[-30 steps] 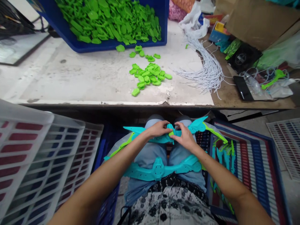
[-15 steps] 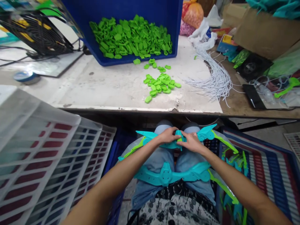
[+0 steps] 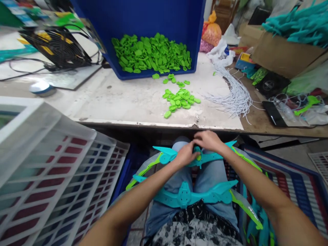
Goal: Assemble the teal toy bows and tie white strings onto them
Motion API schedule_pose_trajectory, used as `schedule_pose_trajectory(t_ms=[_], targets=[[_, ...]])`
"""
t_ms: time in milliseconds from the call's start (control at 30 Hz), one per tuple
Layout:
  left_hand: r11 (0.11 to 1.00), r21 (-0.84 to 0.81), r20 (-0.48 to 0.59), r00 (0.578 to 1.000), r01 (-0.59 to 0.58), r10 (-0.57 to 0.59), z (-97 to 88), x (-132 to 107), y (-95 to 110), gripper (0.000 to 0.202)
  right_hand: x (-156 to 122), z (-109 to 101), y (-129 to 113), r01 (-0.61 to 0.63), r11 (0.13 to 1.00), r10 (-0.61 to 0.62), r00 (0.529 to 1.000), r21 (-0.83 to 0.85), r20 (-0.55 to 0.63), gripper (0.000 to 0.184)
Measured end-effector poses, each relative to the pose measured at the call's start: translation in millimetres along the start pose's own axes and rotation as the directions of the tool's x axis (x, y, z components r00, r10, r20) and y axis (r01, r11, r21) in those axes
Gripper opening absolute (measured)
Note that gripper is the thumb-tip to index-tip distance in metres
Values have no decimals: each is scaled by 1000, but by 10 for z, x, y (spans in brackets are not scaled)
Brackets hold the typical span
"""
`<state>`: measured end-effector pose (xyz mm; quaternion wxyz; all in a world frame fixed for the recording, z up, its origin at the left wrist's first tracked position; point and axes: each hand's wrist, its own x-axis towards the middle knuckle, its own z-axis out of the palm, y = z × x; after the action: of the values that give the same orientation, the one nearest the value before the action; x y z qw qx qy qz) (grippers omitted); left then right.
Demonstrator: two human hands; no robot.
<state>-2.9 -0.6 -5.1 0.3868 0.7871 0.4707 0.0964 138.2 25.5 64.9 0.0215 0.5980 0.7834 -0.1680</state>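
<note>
Both bare forearms reach forward from the lower corners and meet over the knees, the left grip (image 3: 186, 156) knuckles-up with fingers curled under, the right grip (image 3: 208, 140) just beyond and slightly above it, palm down, fingers bent, the two touching.

On the table (image 3: 123, 102), a bin (image 3: 164, 20) stands at the far edge, with a pile of plastic pieces (image 3: 179, 99) just before it and a bundle of cords (image 3: 235, 95) to the pile's right. A fan (image 3: 56, 44) sits at the table's far left. Below the table's near edge, the left hand (image 3: 186, 155) and right hand (image 3: 207, 140) meet on a bow (image 3: 216, 156) across the knees, with crates (image 3: 51, 177) to their left.
</note>
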Motion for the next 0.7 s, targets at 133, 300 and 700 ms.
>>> schedule_pose_trajectory(t_ms=[133, 300, 700], targets=[[947, 295, -125, 978, -126, 169, 205, -325, 70, 48, 618, -231, -443, 171, 985, -168, 907, -28, -385, 31], [831, 517, 32, 974, -206, 222, 345, -401, -56, 53, 1096, -117, -838, 108, 982, -155, 928, -154, -338, 30], [889, 184, 220, 899, -420, 380, -280, -103, -10, 43, 763, -150, -501, 305, 950, -299, 829, -67, -473, 23]])
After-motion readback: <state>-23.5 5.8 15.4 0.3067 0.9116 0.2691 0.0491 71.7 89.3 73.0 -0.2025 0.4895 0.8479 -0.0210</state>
